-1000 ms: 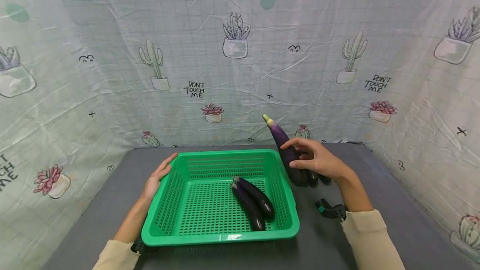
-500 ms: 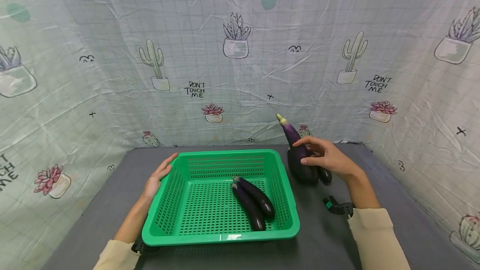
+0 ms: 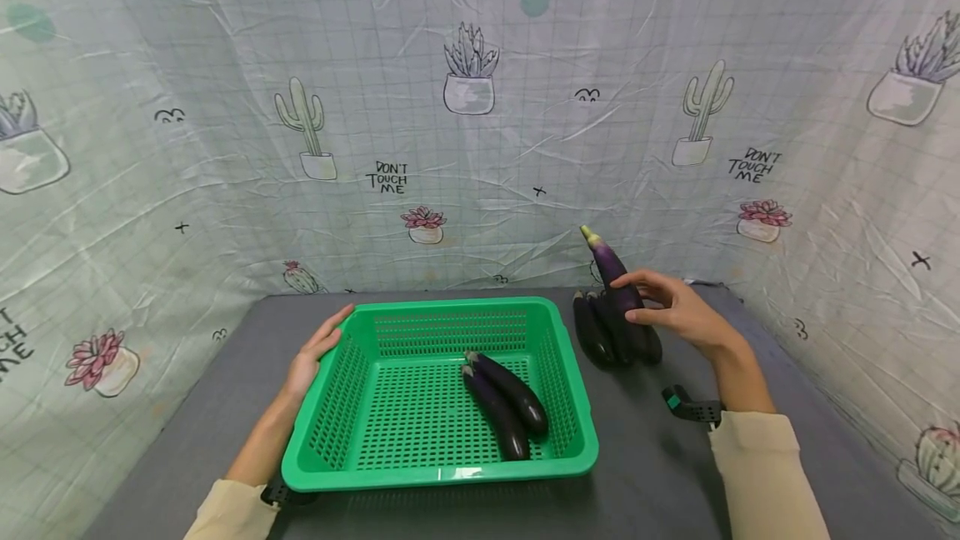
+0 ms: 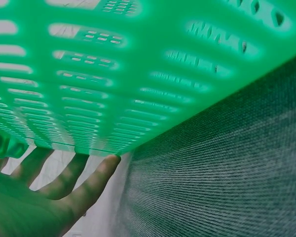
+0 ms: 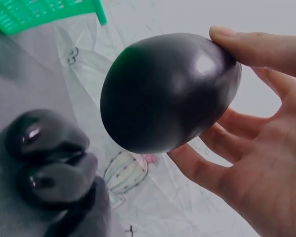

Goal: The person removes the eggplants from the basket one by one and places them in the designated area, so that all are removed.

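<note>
My right hand (image 3: 686,311) holds a dark purple eggplant (image 3: 611,273) between thumb and fingers. The eggplant's yellow-green stem end tilts up and to the left; its rounded bottom end (image 5: 167,94) faces the right wrist camera. Below it, several smaller eggplants (image 3: 591,332) lie side by side on the table, partly hidden by the held one. My left hand (image 3: 306,361) rests against the left side of a green perforated plastic basket (image 3: 442,475), its fingers (image 4: 91,185) extended along the outer wall. Two eggplants (image 3: 497,411) lie together in the right half of the basket.
A dark grey table (image 3: 225,373) bears the basket and the eggplants. Behind and on both sides hangs a pale sheet (image 3: 480,157) printed with potted cacti. A black wrist strap mount (image 3: 690,407) sits at my right wrist.
My right hand has moved right with the held eggplant, from beside the basket's right rim to over the group of eggplants. The left hand and the basket have stayed put.
</note>
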Tool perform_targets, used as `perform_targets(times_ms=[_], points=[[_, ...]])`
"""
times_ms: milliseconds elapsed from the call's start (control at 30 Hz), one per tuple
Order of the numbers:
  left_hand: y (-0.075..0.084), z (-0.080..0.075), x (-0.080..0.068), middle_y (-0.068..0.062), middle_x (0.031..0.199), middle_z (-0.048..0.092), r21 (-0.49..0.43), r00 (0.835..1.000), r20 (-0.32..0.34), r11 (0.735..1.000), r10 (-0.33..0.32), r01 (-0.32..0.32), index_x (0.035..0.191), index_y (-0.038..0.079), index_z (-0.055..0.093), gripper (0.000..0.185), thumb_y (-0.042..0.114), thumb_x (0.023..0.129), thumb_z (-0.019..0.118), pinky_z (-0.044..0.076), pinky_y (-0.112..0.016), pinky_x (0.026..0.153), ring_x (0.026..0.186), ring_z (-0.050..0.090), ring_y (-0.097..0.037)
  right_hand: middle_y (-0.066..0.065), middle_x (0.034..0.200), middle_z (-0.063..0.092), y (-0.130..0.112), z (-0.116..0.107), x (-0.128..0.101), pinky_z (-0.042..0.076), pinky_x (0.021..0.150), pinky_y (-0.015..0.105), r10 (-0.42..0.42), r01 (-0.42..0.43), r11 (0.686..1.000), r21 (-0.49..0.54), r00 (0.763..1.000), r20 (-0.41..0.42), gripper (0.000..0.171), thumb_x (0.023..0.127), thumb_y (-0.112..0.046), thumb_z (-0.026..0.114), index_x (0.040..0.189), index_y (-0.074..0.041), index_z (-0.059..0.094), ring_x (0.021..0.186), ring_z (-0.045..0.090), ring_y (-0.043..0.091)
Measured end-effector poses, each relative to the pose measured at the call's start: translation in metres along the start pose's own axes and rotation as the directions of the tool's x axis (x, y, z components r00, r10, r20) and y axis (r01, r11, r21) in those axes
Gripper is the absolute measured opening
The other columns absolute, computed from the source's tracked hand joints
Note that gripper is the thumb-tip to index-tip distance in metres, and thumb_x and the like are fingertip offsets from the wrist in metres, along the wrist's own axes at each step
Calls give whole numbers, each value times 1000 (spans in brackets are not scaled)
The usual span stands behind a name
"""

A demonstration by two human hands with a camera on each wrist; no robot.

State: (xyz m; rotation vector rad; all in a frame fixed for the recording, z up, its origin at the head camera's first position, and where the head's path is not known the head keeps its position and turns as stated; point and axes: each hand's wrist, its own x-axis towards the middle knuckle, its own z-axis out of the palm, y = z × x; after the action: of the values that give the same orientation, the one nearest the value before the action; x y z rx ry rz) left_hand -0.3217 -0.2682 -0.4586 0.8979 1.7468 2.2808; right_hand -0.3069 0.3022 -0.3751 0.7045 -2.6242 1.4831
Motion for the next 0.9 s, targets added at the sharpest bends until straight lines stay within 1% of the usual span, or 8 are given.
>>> perform_targets(times_ms=[67,133,233,300,367,533,700,900], points=[[0,0,0,17,146,57,-5,1000,3,1000,5,-5,163,17,25,49,11,115,17,52,-22,106,128,61,-3,4,144,55,2,-3,-1,36,113,66,5,-5,1000,2,1000,-13,40,101,-16,68,140,-9,60,143,41,35],[0,0,0,16,146,57,-14,1000,5,1000,7,-7,163,18,26,49,11,115,17,52,-22,107,128,61,-3,4,142,57,5,-5,-2,36,113,66,9,-9,1000,3,1000,-26,39,101,-16,68,138,-7,61,140,44,26],[0,0,-1,16,148,55,19,1000,-7,1000,12,-11,163,16,25,49,11,115,18,52,-21,107,129,60,-2,7,138,59,10,-9,-4,30,116,70,11,-10,1000,17,999,-43,38,100,-14,68,136,-5,63,132,46,8],[0,0,-1,16,149,53,52,1000,-19,999,12,-11,164,13,23,49,12,115,19,51,-20,106,129,60,-2,10,140,58,14,-12,-5,25,118,73,21,-20,1000,19,998,-54,38,100,-14,68,136,-5,63,131,44,3],[0,0,-1,17,151,51,84,1000,-30,996,9,-6,165,10,20,50,12,115,20,51,-19,106,130,59,-2,15,143,56,18,-14,-7,23,118,74,33,-32,999,17,997,-63,39,100,-14,68,138,-4,62,135,43,8],[-1,-1,-1,18,152,44,141,999,-46,990,1,6,166,2,10,53,14,115,20,51,-18,105,130,58,0,21,151,47,28,-20,-12,23,118,74,83,-81,997,19,993,-89,44,101,-15,68,141,-2,59,145,34,38],[-1,-1,-1,19,152,42,173,999,-48,985,12,-4,165,-3,8,53,13,115,21,50,-17,105,130,57,2,26,156,40,38,-26,-17,22,117,77,110,-107,994,30,988,-106,47,100,-11,68,143,0,56,149,27,50],[-2,-2,0,17,151,49,111,1000,-17,994,22,-20,166,5,14,52,12,115,19,52,-19,105,130,59,-2,31,163,30,47,-31,-19,24,112,82,148,-144,989,46,983,-112,50,97,-4,67,145,2,53,148,23,63]])
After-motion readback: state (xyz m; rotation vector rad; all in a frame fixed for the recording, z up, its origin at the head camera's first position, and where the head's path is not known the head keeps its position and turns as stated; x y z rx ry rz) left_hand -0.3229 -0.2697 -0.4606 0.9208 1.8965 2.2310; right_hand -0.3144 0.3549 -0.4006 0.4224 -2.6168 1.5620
